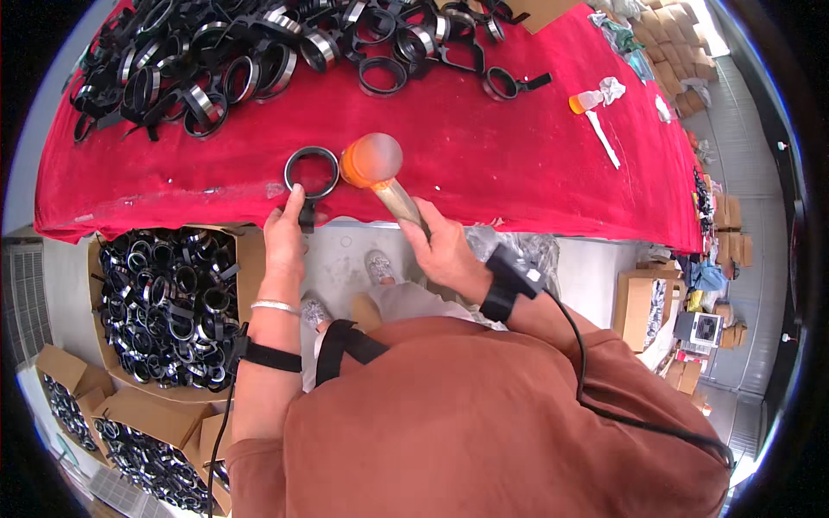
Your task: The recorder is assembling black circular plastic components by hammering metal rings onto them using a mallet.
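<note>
My left hand [287, 226] is closed on a black ring-shaped part with a short handle [312, 198], thumb on the near side of the ring, at the table's front edge. The ring rests on or just over the red cloth. In my right hand [445, 246] is a mallet [395, 198] with a pale handle and an orange and whitish head. That head is just right of the ring; whether the two touch I cannot tell.
A heap of similar black and silver rings [276, 65] covers the far left of the red-covered table [518, 164]. A second orange-headed mallet [596, 112] lies at the far right. Below left stands a cardboard box [250, 268] full of rings, with more filled boxes [155, 414] beyond.
</note>
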The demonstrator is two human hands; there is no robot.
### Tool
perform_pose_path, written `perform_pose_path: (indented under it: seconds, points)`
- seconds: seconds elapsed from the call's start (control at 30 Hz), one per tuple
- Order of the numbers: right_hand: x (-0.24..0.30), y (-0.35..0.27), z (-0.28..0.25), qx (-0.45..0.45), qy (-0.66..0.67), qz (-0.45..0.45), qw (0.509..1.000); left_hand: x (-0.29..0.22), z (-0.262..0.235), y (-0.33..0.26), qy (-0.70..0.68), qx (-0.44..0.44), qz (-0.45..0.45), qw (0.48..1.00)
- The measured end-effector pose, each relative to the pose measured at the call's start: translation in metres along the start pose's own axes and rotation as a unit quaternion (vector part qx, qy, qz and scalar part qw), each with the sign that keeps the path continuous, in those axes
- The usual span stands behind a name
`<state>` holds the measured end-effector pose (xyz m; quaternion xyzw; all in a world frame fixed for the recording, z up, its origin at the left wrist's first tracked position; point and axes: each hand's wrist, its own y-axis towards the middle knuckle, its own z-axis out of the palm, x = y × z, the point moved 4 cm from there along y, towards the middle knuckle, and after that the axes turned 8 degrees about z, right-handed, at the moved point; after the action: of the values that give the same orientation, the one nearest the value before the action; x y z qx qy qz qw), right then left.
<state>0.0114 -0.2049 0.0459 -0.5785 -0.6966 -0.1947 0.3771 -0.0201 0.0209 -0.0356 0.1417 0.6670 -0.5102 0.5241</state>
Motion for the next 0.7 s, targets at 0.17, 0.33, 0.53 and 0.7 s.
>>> perform_pose_path:
  seconds: [0.17,0.33,0.53,0.7]
  points:
    - [-0.004,0.009,-0.001,0.043,-0.015,0.031,0.998,0.007,0.002,-0.004,-0.085,0.029,0.025,0.996]
    - [-0.012,0.01,0.003,0.07,-0.079,0.054,0.993,0.028,-0.014,-0.007,-0.039,0.093,0.143,0.984]
    - [0.017,0.009,-0.01,0.048,0.067,0.017,0.996,0.021,-0.013,-0.006,0.03,0.119,0.133,0.983]
    - [0.033,-0.002,-0.007,-0.007,0.051,-0.174,0.983,0.023,-0.013,-0.008,0.046,0.102,0.138,0.984]
